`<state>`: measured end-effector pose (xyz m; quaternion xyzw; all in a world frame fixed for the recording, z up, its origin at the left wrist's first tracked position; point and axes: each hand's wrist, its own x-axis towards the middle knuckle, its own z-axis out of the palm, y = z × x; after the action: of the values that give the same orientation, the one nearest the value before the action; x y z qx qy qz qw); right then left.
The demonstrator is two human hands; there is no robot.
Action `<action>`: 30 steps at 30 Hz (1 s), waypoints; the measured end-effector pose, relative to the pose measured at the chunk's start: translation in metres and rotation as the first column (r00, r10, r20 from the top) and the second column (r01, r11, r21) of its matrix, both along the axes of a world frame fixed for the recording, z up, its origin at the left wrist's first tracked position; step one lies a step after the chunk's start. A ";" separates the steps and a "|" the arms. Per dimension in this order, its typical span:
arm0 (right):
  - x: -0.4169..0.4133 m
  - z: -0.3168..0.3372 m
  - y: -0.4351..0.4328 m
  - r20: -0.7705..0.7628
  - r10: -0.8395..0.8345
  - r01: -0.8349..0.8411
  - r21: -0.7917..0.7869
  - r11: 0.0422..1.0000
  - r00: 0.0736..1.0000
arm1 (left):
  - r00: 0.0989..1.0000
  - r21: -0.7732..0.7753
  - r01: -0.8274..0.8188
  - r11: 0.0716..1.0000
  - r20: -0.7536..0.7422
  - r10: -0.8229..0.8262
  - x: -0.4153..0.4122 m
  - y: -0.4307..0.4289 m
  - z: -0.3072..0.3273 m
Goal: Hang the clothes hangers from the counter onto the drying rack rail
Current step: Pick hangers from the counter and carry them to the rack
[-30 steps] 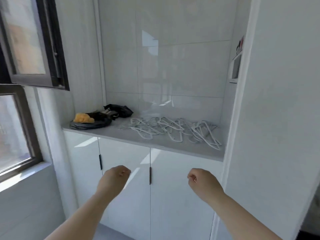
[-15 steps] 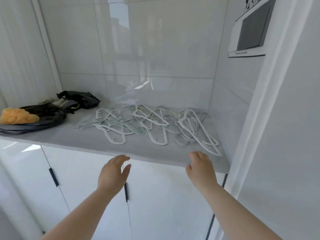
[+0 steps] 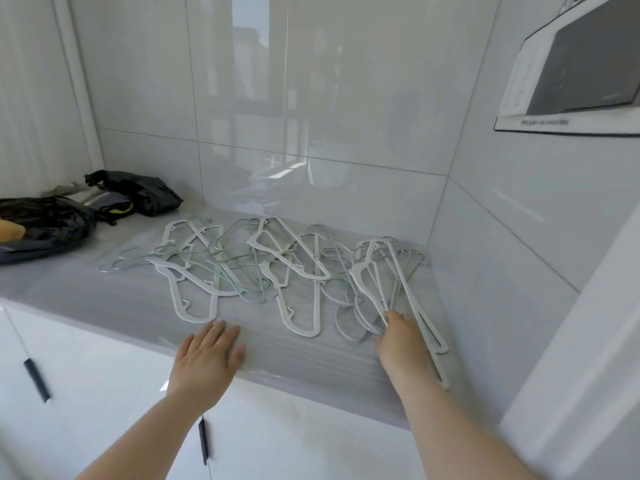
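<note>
Two white cabinet doors (image 3: 104, 393) with dark handles stand nearest, under the grey tabletop (image 3: 104, 306). On its front edge the left hand (image 3: 207, 358) rests flat, fingers straight and together, holding nothing. The right hand (image 3: 403, 344) lies farther right. Its tip touches the near end of the right bunch (image 3: 384, 275) of white hangers, but the back of the hand hides the fingers, so I cannot tell whether they have closed on anything.

Beyond the hands the hangers (image 3: 291, 263) lie in a loose tangle across the middle and right of the tabletop. Flat white plastic ones overlap thin pale green wire ones, with hooks and arms crossing. None is lifted yet, and the drying rack rail is out of view.

They look light and stiff, the wire ones a little springy. They would likely slide easily on the smooth surface. The hooks will probably snag their neighbours, so pulling one may drag several along. The safest hold seems to be the neck just under the hook. For the right bunch, a grip where the arms run side by side would let it come up as one.

Farther back on the left sit crumpled black bags (image 3: 138, 195). Behind everything rises the glossy tiled wall (image 3: 311, 98), and a grey framed panel (image 3: 581, 71) hangs on the right side wall.
</note>
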<state>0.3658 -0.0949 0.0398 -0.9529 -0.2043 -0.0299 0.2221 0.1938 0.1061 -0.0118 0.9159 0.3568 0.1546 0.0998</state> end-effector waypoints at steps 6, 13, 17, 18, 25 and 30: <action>0.004 0.004 0.006 0.077 -0.032 0.028 0.052 0.998 0.997 | 1.000 0.018 0.002 1.000 -0.023 -0.002 0.000 -0.001 0.002; -0.003 0.018 0.008 0.141 -0.050 0.011 0.262 0.965 0.989 | 0.999 -0.002 0.015 1.000 -0.037 -0.015 -0.001 -0.003 0.007; -0.019 0.025 0.021 0.174 0.032 -0.089 0.332 0.939 0.984 | 0.996 -0.094 0.032 0.995 -0.078 -0.039 -0.001 -0.002 0.018; -0.024 0.025 0.025 0.178 0.058 -0.117 0.346 0.931 0.982 | 0.998 -0.151 0.032 0.988 -0.050 -0.040 0.000 -0.003 0.024; -0.069 0.022 0.070 0.240 0.301 -0.376 0.389 0.841 0.923 | 0.868 -0.598 0.287 0.748 0.494 0.061 0.023 -0.016 0.100; -0.103 0.023 0.103 0.222 0.451 -0.501 0.460 0.734 0.864 | 0.778 -0.627 0.285 0.725 0.593 0.208 0.015 0.001 0.133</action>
<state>0.2632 0.0085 0.0633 -0.7745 -0.4366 -0.0698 0.4524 0.2086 0.1075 0.1209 0.7137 0.3130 0.3045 0.5476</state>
